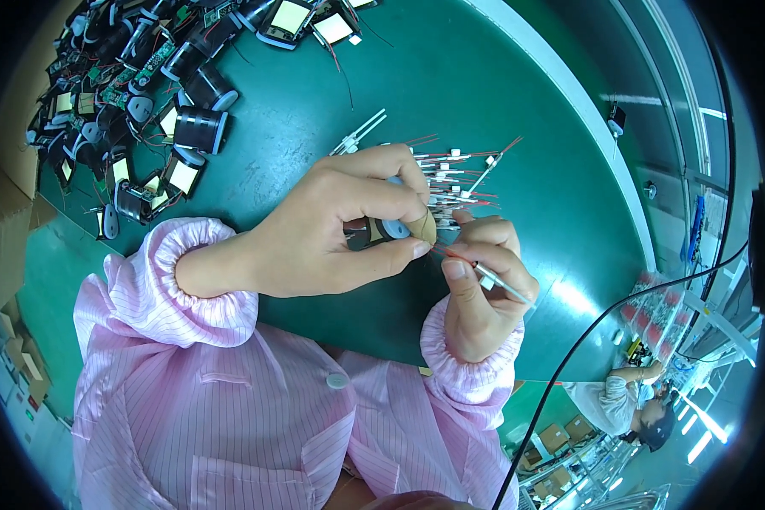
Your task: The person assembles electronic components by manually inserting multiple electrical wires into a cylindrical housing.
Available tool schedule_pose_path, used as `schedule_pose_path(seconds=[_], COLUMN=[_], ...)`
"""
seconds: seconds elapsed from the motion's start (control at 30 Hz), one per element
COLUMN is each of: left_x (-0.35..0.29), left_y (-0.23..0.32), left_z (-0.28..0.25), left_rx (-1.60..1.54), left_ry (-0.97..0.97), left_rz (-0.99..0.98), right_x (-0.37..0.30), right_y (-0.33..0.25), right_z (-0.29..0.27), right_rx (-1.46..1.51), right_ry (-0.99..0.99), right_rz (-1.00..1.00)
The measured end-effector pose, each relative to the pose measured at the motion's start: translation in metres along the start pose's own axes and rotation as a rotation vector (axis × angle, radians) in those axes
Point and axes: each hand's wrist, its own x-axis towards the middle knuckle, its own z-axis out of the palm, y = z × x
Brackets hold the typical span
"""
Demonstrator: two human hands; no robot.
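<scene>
Over the middle of the table, my left hand [314, 221] is closed around a small part with a blue-grey end [393, 229] and a tan pad [423, 228]; my fingers hide most of it. Just to its right, my right hand [484, 289] pinches a thin wired lead [491, 277] with a white connector and a pale, slender end. Fine red and dark wires run between the fingertips of both hands. Whether these wires join the two parts, I cannot tell. Behind my hands lies a bunch of similar wired leads [459, 178] with white connectors and red wires.
Black cylindrical assemblies [200, 130] with blue-grey ends, circuit boards and wires are heaped at the far left of the green table [484, 85]. A cardboard box [4, 238] stands at the left edge. On the right hangs a black cable [569, 350]. Another person [616, 404] works beyond it.
</scene>
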Motion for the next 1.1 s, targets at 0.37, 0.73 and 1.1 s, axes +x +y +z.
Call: schedule_pose_path(seconds=[0.37, 0.73, 1.1], left_x=[-0.002, -0.001, -0.002], left_y=[-0.001, -0.002, -0.010], left_z=[0.004, 0.006, 0.014], left_rx=[0.021, 0.072, 0.185], left_ry=[0.008, 0.071, 0.159], left_rz=[0.066, 0.056, 0.343], right_x=[-0.003, 0.000, -0.007], right_y=[0.006, -0.010, -0.024], right_z=[0.002, 0.010, 0.019], right_rx=[0.126, 0.521, 0.004], right_ry=[0.031, 0.203, 0.175], right_rz=[0.013, 0.196, -0.034])
